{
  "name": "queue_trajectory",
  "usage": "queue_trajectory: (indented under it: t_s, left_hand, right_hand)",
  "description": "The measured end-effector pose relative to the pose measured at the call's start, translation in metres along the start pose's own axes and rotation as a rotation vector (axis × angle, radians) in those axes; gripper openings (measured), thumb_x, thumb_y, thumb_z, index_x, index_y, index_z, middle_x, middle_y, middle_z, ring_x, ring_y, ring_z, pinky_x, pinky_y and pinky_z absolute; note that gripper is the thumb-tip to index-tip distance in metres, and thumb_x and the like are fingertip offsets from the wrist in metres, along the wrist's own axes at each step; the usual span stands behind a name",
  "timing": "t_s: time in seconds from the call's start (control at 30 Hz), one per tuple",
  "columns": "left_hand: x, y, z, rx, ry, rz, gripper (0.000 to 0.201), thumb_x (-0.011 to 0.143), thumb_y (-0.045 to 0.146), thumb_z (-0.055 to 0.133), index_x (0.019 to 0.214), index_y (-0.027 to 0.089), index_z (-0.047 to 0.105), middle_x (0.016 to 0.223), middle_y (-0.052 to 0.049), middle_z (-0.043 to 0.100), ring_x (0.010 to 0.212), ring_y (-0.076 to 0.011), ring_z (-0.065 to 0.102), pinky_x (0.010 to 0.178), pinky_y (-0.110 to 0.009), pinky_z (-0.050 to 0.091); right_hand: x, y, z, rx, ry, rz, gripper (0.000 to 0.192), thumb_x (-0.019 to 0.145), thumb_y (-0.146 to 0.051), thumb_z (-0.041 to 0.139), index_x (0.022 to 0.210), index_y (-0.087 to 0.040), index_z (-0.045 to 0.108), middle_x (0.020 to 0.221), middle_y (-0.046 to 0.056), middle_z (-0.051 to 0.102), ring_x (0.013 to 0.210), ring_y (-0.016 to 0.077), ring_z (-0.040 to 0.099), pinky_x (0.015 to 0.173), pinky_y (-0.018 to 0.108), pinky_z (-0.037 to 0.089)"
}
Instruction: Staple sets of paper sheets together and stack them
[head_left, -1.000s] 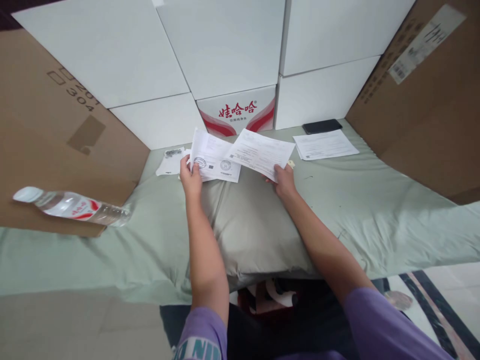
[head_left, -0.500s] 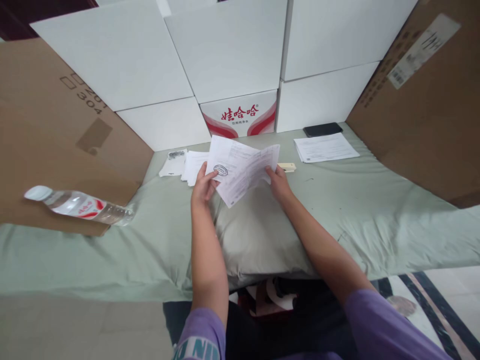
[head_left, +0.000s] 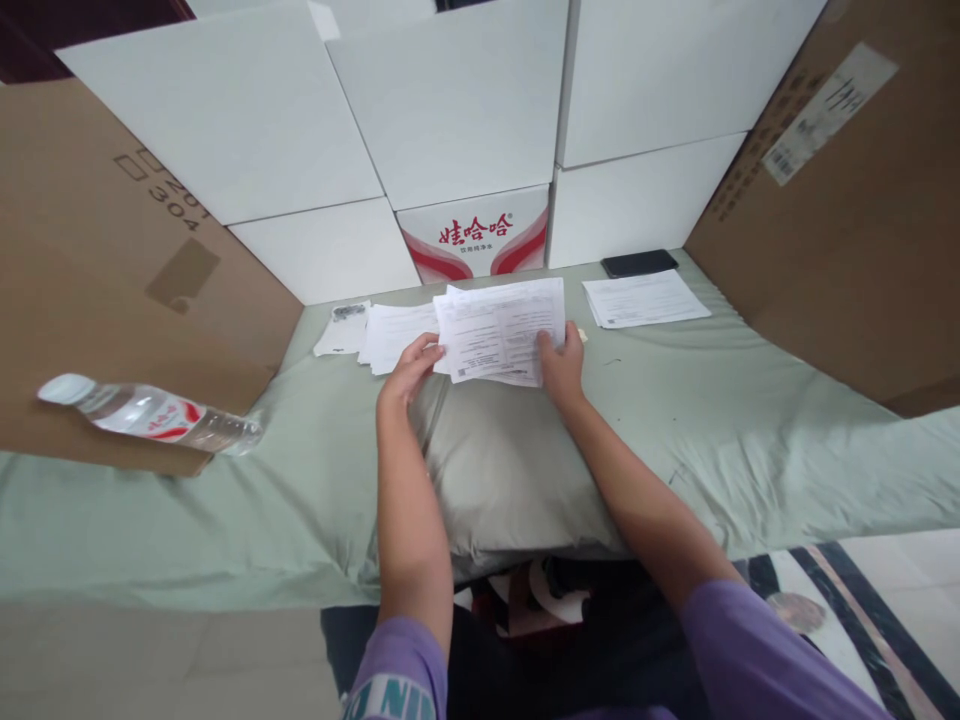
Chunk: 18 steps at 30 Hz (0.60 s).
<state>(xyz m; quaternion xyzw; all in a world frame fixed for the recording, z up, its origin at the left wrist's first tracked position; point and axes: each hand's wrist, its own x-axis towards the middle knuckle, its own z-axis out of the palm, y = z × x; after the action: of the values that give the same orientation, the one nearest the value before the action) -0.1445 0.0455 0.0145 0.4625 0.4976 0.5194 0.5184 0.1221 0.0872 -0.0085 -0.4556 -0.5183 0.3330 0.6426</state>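
Several printed sheets of paper (head_left: pixel 499 335) are held between my two hands, lying nearly flat and loosely stacked, with their edges not quite lined up. My right hand (head_left: pixel 562 368) pinches them at the lower right, thumb on top. At the left edge, my left hand (head_left: pixel 409 368) has its fingers closed on the sheets. A second pile of white papers (head_left: pixel 394 335) lies on the green cloth just left of them, partly covered. Behind my right hand only a bit of a pale yellow object (head_left: pixel 583 336) shows.
Another paper stack (head_left: pixel 645 298) lies to the right, below a black phone (head_left: pixel 639 263). A white card (head_left: pixel 343 330) is at the left. White boxes (head_left: pixel 471 235) stand behind; cardboard panels (head_left: pixel 840 240) flank both sides. A water bottle (head_left: pixel 169 413) appears on the left.
The sheets were tilted and folded apart, showing a round stamp; now they lie flatter and overlap, printed side up, the stamp out of sight. Both hands stay at the sides.
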Motion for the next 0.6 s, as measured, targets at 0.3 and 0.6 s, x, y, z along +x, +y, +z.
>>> queue_trajectory:
  t_s: [0.3,0.6]
  left_hand:
    - [0.014,-0.011,0.013,-0.069,0.185,0.150,0.070,0.056,0.033,0.089,0.120,0.016,0.068,0.113,-0.013,0.076,0.116,-0.0313,0.068,0.107,-0.046,0.049]
    - [0.008,-0.005,0.014,-0.126,0.182,0.135,0.078,0.055,0.025,0.086,0.129,0.018,0.062,0.114,-0.013,0.076,0.116,-0.0336,0.068,0.104,-0.049,0.052]
  right_hand:
    - [0.000,-0.003,0.000,0.178,-0.167,0.065,0.033,0.081,-0.044,0.069,0.096,-0.026,0.046,0.086,0.001,0.065,0.081,0.0202,0.062,0.079,0.038,0.054]
    - [0.007,0.003,-0.002,0.165,-0.298,0.028,0.042,0.078,-0.055,0.070,0.103,-0.023,0.062,0.101,0.007,0.072,0.095,0.0251,0.067,0.091,0.044,0.053]
